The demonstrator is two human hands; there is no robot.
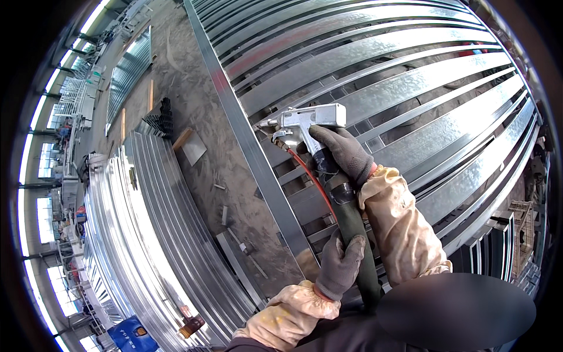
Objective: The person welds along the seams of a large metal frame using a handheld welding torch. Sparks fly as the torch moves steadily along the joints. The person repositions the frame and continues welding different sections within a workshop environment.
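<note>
My right hand (343, 152), in a dark grey glove, is wrapped round the grip of a silver pistol-shaped welding gun (319, 115). The gun's nozzle points left, close to the long side bar (249, 149) of a slatted galvanized metal frame; whether it touches is too small to tell. From the grip a thick dark green cable sleeve (356, 234) runs back toward me. Lower down, my gloved left hand (340, 265) closes on that sleeve. A thin red hose (311, 176) hangs from the gun's front and runs beside the sleeve. Both forearms wear tan protective sleeves.
Wide metal slats (363, 82) with gaps between them stretch ahead and right. Long shiny metal profiles (167, 205) are stacked at left, with a wooden-handled tool (192, 326) and a blue bag (134, 335) near. Small offcuts (224, 215) litter the floor. A wooden crate (522, 226) stands right.
</note>
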